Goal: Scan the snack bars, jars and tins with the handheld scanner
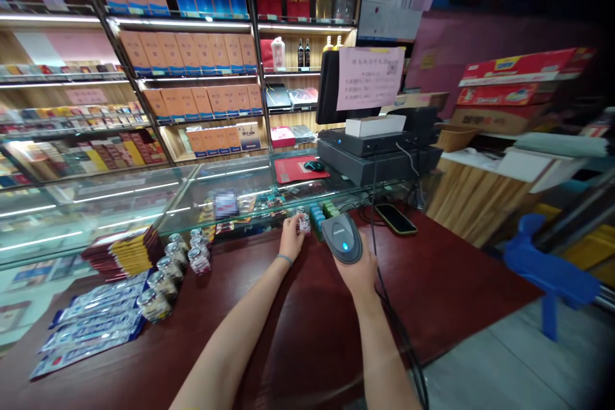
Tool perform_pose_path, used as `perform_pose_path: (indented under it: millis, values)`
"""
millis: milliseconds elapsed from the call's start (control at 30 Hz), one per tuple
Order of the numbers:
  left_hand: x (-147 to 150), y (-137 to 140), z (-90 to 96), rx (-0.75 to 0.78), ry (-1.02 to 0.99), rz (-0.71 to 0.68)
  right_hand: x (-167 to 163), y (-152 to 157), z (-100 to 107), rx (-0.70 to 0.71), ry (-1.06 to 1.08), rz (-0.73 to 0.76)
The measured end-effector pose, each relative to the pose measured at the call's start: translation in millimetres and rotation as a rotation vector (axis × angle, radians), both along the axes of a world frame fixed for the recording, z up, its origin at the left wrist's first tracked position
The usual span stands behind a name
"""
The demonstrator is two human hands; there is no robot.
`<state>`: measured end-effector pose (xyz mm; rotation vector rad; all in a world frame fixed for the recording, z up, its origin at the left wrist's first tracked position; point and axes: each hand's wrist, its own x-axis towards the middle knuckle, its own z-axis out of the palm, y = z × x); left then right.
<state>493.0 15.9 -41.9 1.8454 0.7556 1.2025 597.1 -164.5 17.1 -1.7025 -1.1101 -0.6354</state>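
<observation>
My right hand (359, 269) is wrapped round a dark grey barcode scanner (342, 240) with a blue light glowing on its top; its cable hangs beside my forearm. Farther left, my left hand (291, 237) has its fingers closed on a small clear jar (303, 223) at the back of the dark red counter (254, 314). Right beside that jar stand small blue-green packs (317, 218) and green packs (330, 208). To the left, more small jars with silvery lids (163, 285) stand in rows, some with pinkish contents (198, 260).
Blue-and-silver sachets (91, 323) and stacked yellow and maroon packets (129, 251) lie at the left. A phone (396, 218) rests at the right. Behind are a glass display case (225, 173), a cash drawer (369, 163) and a monitor (328, 86). A blue stool (552, 262) stands beyond the counter edge.
</observation>
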Motion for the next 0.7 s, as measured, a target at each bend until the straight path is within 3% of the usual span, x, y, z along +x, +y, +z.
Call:
perform_pose_path:
  millis: [233, 433, 567, 700]
  values:
    - [0, 1, -2.3, 0.057, 0.027, 0.009, -2, 0, 1, -0.018, 0.009, 0.006]
    - [-6, -1, -6.4, -0.008, -0.062, 0.046, -3, 2, -2, -0.021, 0.009, 0.004]
    - [-34, -12, 5.7, -0.012, -0.076, 0.101, -6, 5, -7, -0.041, -0.014, 0.029]
    - [-82, -31, 25.3, 0.022, -0.106, 0.16, -14, 9, -12, -0.027, -0.053, 0.052]
